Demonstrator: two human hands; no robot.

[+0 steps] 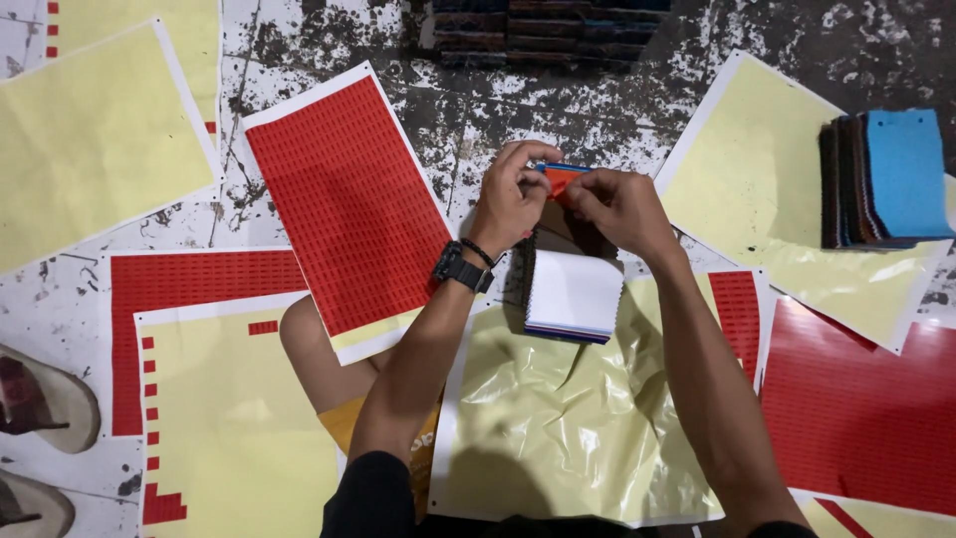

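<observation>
Both hands meet above a small stack of fabric swatches [573, 297] whose white backing faces up. My left hand [510, 199], with a black watch and a bracelet at the wrist, pinches the top edge of the stack. My right hand [619, 207] pinches a small red sticker [561, 178] at that same top edge. A red sticker sheet [344, 199] lies just left of my left hand. A crinkled yellow backing sheet [558, 418] lies under the swatches.
Yellow backing sheets [90, 139] and partly used red sticker sheets [856, 408] cover the paint-flecked floor. A swatch stack with a blue top [886, 179] sits at the right. Dark swatches [543, 30] lie at the top. Two sandals [40, 408] sit at the left edge.
</observation>
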